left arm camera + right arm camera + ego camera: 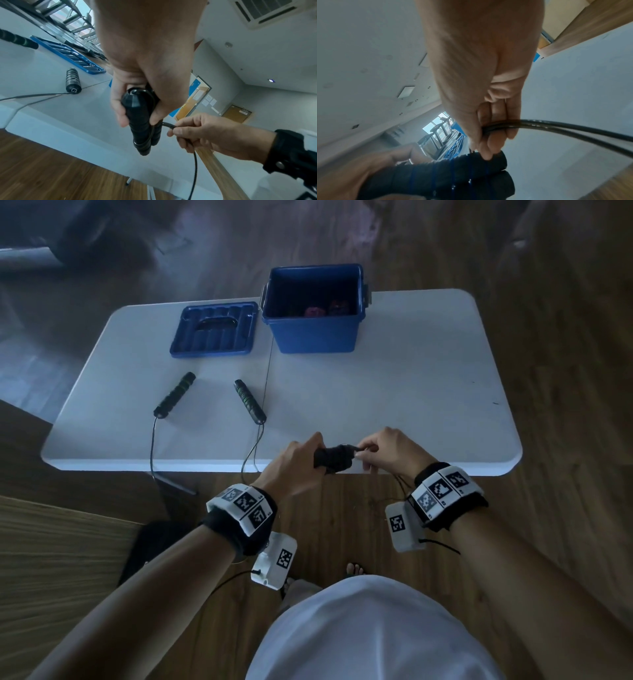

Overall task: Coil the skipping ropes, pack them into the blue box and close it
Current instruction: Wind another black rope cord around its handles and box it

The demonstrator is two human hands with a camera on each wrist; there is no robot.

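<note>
My left hand (301, 458) (137, 108) grips the two black handles (334, 458) (142, 128) (453, 175) of one skipping rope, held together above the table's near edge. My right hand (380, 451) (489, 125) pinches that rope's black cord (169, 125) (556, 127) just beside the handles; the cord hangs down toward the floor. A second rope lies on the table with its handles apart (174, 393) (250, 402), its cord (152, 453) drooping over the front edge. The open blue box (315, 333) stands at the back, with something dark red and blue inside. Its lid (214, 330) lies to the left.
The white folding table (411, 405) has bare surface on its right half. Wooden floor surrounds it, and a dark object (150, 546) sits on the floor by my left forearm. My foot (354, 570) shows below the table edge.
</note>
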